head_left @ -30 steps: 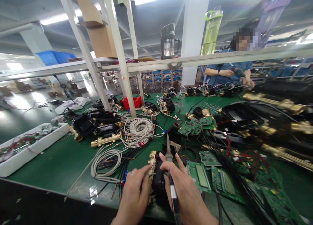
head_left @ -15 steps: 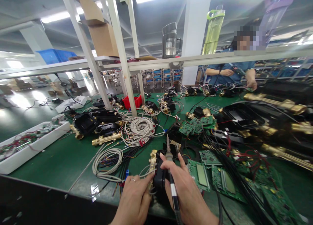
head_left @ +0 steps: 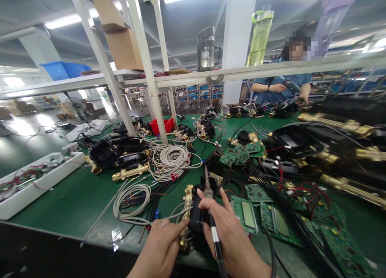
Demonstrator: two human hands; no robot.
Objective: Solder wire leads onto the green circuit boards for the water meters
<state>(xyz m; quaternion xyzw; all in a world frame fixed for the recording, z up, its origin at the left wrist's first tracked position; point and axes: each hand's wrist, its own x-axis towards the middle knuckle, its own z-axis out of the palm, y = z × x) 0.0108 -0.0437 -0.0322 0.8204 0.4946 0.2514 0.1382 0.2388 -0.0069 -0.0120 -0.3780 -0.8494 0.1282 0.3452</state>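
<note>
Our right hand [head_left: 226, 226] clamped around soldering iron [head_left: 214, 234], tip pointing far. Black housing [head_left: 197, 218], brass fitting [head_left: 188, 195] along its left side, sits near, between our hands, on green table [head_left: 72, 201]. Our left hand [head_left: 163, 242] reaches index finger to housing's left side; whether fingers pinch anything, we cannot tell. Grey cable coil [head_left: 117, 203] lies left, circuit board [head_left: 248, 214] right. Far right, co-worker [head_left: 283, 96] holds tool [head_left: 291, 86].

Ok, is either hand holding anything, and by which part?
The right hand holds a soldering iron by its handle, behind the collar; whether the left hand grips anything can't be told.
</note>
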